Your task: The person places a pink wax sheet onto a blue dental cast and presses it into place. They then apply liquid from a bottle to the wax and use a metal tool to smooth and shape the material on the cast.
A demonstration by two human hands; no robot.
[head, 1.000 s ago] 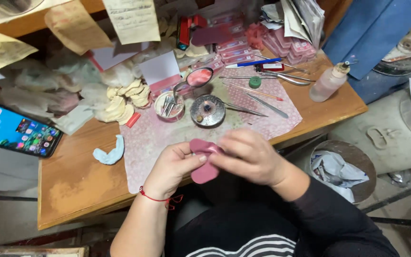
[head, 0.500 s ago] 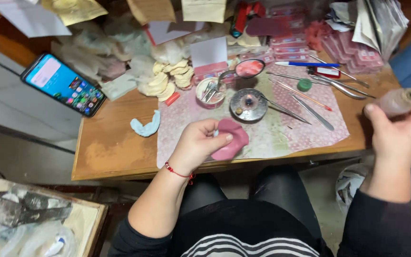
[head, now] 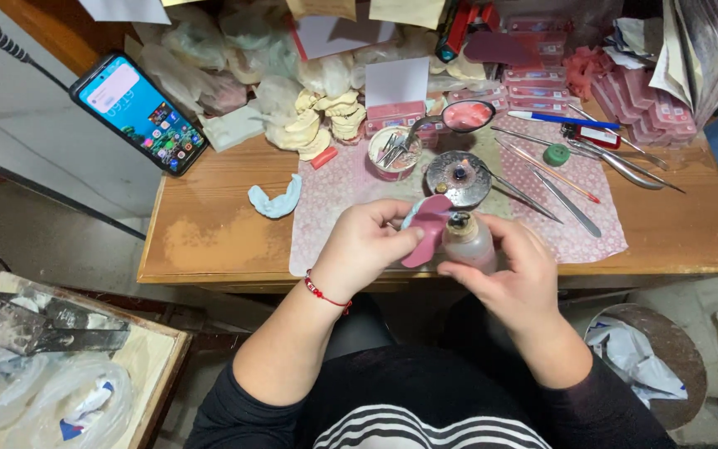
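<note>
Pink wax sheet [head: 425,229] pinched in left hand [head: 365,245], small bottle [head: 467,241] gripped in right hand [head: 513,270], both held together above patterned mat [head: 334,195], round metal burner [head: 457,177] just beyond.

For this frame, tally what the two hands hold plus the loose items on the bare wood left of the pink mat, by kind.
Pink wax sheet, in left hand: 1
Small clear bottle, in right hand: 1
Pale blue dental cast: 1
Smartphone: 1
Total: 4
</note>
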